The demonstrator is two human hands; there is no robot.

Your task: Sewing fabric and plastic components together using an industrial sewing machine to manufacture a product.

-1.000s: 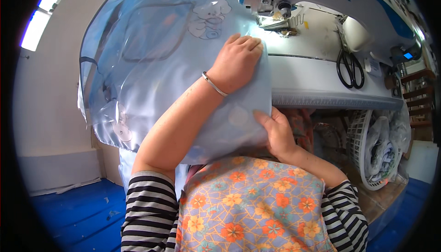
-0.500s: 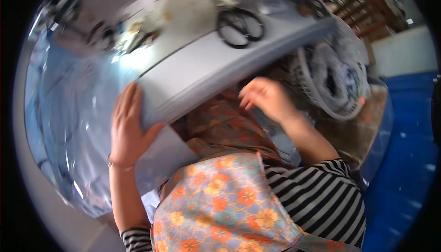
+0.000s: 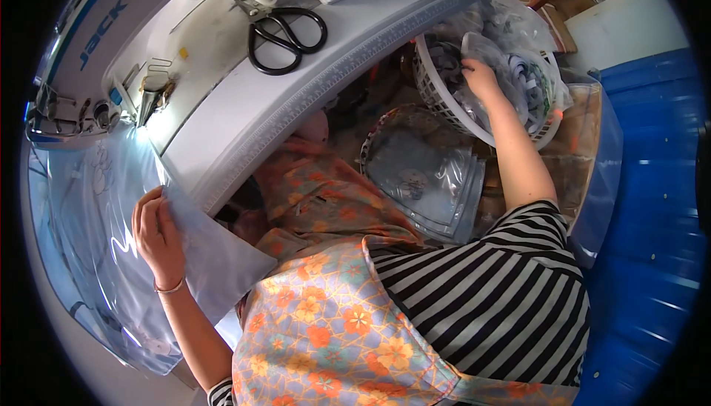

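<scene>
blue sheet, head view: the pale blue glossy sheet (image 3: 215,261) lies at your left, from the lit head of the sewing machine (image 3: 104,43) toward your floral apron (image 3: 326,332).
left hand: your left hand (image 3: 158,235) rests on this sheet near its edge, fingers loosely bent; if they pinch it, i cannot tell.
right hand: your right hand (image 3: 480,80) is inside the white lattice basket (image 3: 438,95), at the clear plastic wrapping (image 3: 495,54); the fingertips are partly hidden, so the grasp i cannot tell.
sheet handling: probably light, soft, rather slippery, easily creased.
sheet hold: better at the edge, flat between thumb and fingers.
</scene>
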